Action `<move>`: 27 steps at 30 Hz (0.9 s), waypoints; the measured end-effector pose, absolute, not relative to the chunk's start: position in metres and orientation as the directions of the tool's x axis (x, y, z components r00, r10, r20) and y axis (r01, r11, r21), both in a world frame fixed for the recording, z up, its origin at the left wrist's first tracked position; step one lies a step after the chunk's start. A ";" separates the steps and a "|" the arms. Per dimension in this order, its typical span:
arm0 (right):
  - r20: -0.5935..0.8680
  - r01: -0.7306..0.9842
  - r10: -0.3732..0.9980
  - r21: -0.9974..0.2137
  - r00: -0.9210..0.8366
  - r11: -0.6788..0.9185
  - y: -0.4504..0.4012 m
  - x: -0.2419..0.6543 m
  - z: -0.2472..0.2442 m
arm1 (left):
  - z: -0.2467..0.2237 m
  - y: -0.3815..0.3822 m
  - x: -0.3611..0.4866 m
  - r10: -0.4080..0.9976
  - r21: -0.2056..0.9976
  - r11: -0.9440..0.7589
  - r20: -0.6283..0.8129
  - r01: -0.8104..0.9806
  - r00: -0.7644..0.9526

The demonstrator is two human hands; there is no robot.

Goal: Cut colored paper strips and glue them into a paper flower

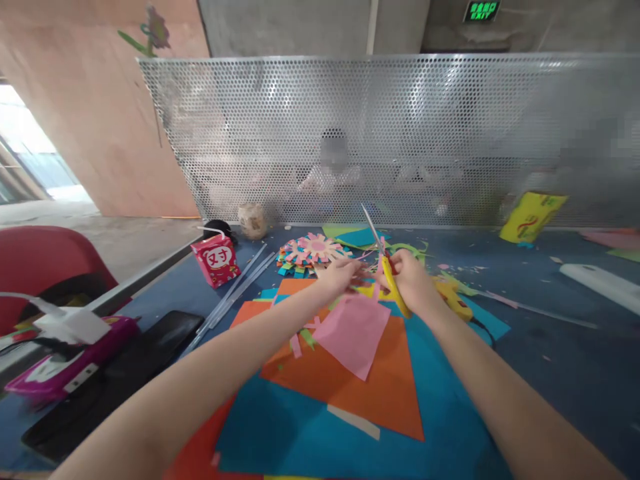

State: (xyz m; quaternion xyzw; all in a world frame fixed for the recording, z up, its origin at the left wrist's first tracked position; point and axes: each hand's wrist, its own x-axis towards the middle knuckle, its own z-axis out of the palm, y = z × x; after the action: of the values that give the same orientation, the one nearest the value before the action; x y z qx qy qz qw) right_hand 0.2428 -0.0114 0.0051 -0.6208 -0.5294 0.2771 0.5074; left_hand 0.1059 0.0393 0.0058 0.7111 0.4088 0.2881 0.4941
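Note:
My right hand (409,275) is closed around scissors (393,287) with yellow handles; the blades point up and away. Close by on its left, my left hand (343,275) has its fingers drawn together at a narrow pink paper strip (379,288), though the fingertips are partly blurred. Below both hands lies a pink paper sheet (353,333) on an orange sheet (345,383), with a larger blue sheet (300,437) underneath. Just beyond my left hand are layered paper flowers (316,247) in pink, cream and blue.
To the left are a red drink carton (216,260), clear sticks (235,290), a black phone (115,380) and a purple power strip (75,360). A yellow tool (453,300) with a cord lies right. A perforated metal screen (280,133) stands behind, a person beyond it.

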 end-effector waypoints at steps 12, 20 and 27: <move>0.056 0.263 0.993 -0.964 0.107 0.026 -0.025 0.207 0.011 | -0.001 0.001 0.044 0.907 0.997 0.078 -0.066 -0.011 0.417; -0.019 0.326 1.000 -0.945 0.013 -0.023 -0.028 0.217 0.011 | 0.006 0.017 -0.010 0.983 0.986 -0.090 0.111 -0.141 0.146; -0.077 0.418 0.993 -0.908 -0.094 -0.030 -0.050 0.208 0.019 | 0.022 0.030 -0.033 0.995 0.953 -0.099 0.101 -0.286 -0.007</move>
State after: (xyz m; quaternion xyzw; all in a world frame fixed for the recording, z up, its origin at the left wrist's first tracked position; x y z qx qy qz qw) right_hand 0.2077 -0.0500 0.0191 -0.5806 -0.6075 0.4220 0.3402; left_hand -0.0332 0.0300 0.0216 0.4491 0.3947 0.5898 0.5428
